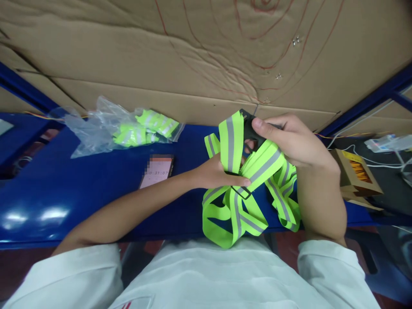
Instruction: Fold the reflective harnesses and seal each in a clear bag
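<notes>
A neon-yellow reflective strap vest (236,206) with grey stripes and black plastic buckles is bunched between both hands above the blue table's (64,193) near edge. My left hand (215,174) grips a fold of straps from the left, thumb pressed along a band. My right hand (291,139) closes over the top, thumb on a black buckle (249,128). Loose loops of strap hang down over the table edge toward my white shirt.
Clear plastic bags (125,128) holding more folded neon straps lie at the table's back left. A phone (157,171) with its screen lit lies near my left forearm. Cardboard sheets (193,51) form a wall behind. A small cardboard box (355,174) and white cables lie at the right.
</notes>
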{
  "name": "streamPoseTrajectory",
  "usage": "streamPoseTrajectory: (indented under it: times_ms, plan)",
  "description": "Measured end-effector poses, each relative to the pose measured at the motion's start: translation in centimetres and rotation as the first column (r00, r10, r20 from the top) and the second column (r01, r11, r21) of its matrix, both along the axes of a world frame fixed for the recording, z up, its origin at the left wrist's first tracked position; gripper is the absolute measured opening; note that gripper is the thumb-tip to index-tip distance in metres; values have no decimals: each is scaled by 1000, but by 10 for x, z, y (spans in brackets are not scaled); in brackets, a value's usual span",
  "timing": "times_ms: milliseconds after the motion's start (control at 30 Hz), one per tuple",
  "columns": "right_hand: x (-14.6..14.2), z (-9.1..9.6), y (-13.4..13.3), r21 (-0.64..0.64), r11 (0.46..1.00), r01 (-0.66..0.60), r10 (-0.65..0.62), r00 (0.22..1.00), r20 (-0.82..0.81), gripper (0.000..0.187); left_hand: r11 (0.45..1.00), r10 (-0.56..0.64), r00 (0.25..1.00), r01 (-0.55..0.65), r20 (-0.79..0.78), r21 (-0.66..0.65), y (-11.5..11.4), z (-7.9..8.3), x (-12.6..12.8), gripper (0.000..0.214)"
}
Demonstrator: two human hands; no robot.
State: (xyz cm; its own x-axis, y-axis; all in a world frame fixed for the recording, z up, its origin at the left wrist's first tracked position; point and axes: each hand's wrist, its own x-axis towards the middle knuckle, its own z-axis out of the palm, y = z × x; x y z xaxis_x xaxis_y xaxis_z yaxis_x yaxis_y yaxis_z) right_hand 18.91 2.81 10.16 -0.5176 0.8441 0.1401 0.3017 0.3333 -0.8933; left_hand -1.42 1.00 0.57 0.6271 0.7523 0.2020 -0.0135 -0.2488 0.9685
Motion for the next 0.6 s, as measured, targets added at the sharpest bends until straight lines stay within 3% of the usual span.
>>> streamPoseTrajectory:
  times_ms: [133, 200, 333, 400, 467, 533, 600]
  plan:
    - [0, 10, -9, 324, 938, 118, -189, 962, 195, 53, 991, -27, 999, 30, 23, -128, 2, -9, 3, 27]
    - [3, 18, -15, 364, 928, 79, -183, 948, 261, 53, 993, -16, 999, 21, 44, -113, 6, -12, 3, 26]
    - [11, 19, -14, 141, 990, 27, -56, 976, 212, 49, 987, -157, 988, 157, 3, -19, 6, -6, -3, 22]
    - [10, 9, -7, -31, 999, 11, -8, 995, 103, 45, 964, -251, 967, 254, -42, 85, 1, 6, -7, 16]
    - [6, -6, 2, -168, 986, -25, 30, 999, 24, 39, 943, -260, 963, 268, -63, 197, -6, 20, -11, 13]
    - [0, -18, 8, -208, 976, -63, 69, 997, 23, 43, 934, -232, 970, 244, -75, 262, -10, 30, -14, 13]
    - [-3, -25, 8, -119, 990, -78, 89, 992, 89, 42, 927, -206, 975, 223, -88, 300, -11, 35, -17, 12]
